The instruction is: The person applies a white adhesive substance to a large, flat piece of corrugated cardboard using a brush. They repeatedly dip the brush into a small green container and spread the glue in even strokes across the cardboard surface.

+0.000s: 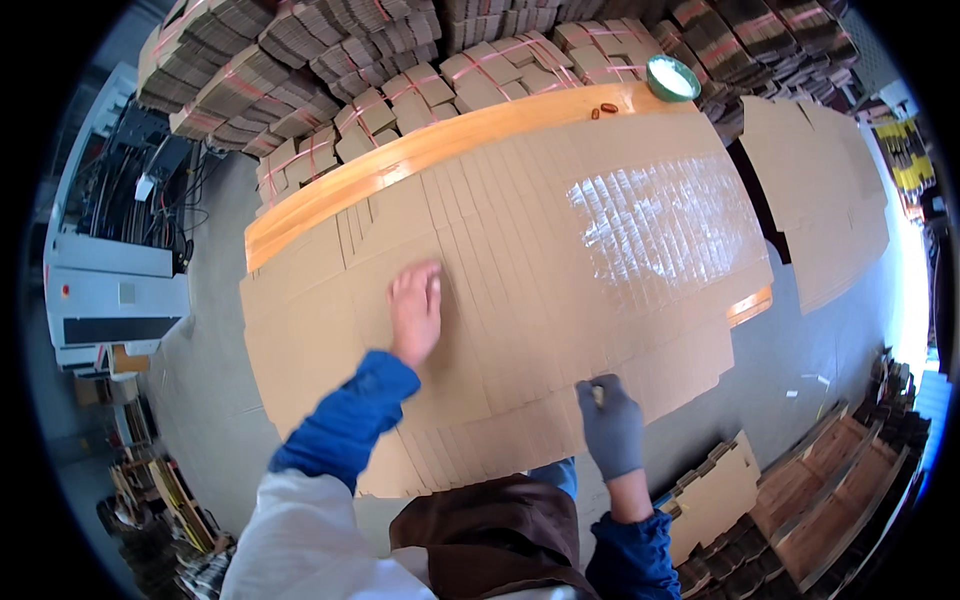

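Flat cardboard sheets [400, 300] with rows of parallel creases lie across the table before me. My bare left hand [415, 310] is over the left half of the cardboard, fingers stretched out, with nothing in it. In a grey glove, my right hand [610, 425] is closed at the near edge of the cardboard. A small yellowish bit [598, 396] shows between its fingers; what it belongs to is hidden. On the right half of the sheets spreads a glossy, whitish striped patch [665, 220].
A green bowl with white contents [672, 80] stands on the wooden tabletop [400, 165] at the far right, near two small brown objects [603, 110]. Bundled cardboard stacks [420, 95] crowd the far side. Another cardboard sheet [820, 200] stands right; a white machine [120, 280] stands left.
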`<state>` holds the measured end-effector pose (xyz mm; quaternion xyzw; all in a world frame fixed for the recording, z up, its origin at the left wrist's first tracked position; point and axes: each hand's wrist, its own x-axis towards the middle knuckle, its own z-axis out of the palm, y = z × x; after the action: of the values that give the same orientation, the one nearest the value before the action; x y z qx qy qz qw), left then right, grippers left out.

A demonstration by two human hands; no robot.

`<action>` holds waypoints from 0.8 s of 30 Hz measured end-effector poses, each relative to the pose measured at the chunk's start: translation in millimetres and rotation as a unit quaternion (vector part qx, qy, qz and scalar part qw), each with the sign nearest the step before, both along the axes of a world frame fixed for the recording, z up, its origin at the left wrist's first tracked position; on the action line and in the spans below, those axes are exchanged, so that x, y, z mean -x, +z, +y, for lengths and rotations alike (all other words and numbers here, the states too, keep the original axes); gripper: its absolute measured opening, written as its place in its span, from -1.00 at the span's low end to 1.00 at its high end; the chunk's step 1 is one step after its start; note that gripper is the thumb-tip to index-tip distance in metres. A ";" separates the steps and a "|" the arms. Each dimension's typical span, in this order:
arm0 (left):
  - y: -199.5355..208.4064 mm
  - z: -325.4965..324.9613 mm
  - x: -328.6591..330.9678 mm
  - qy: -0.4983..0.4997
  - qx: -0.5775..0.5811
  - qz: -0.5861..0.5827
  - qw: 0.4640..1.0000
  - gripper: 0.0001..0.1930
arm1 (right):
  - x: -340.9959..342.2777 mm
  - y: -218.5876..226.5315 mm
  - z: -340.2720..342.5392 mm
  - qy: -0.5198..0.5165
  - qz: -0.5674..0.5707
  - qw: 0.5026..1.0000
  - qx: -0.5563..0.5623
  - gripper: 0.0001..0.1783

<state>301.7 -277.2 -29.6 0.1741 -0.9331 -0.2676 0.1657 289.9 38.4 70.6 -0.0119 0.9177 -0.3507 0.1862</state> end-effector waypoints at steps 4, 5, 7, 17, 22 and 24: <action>-2.7 48.1 -24.2 0.086 0.009 0.019 0.996 -0.75 | 15.3 33.8 53.9 -0.013 -0.018 0.999 0.032 -0.77; -14.1 56.0 -21.0 0.102 -0.005 0.027 0.994 -0.74 | 18.5 39.2 71.1 -0.012 -0.008 0.999 0.035 -0.77; -27.4 69.8 -17.2 0.134 -0.012 0.027 0.991 -0.73 | 24.0 49.6 101.4 -0.007 0.009 0.999 0.048 -0.77; -40.6 78.7 -16.2 0.186 0.066 -0.024 0.980 -0.70 | 79.8 107.0 197.8 0.107 0.148 0.983 -0.014 -0.74; -33.7 83.6 -13.4 0.199 0.062 -0.020 0.978 -0.65 | 140.6 125.4 214.4 -0.041 0.026 0.988 0.145 -0.72; -27.0 86.6 -9.8 0.190 0.041 -0.043 0.980 -0.64 | 171.2 132.8 209.4 -0.058 0.041 0.979 0.189 -0.77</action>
<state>311.4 -190.6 -56.6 0.3530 -0.8992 -0.1851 0.1804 118.7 247.8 203.4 -0.0079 0.8412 -0.5268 0.1217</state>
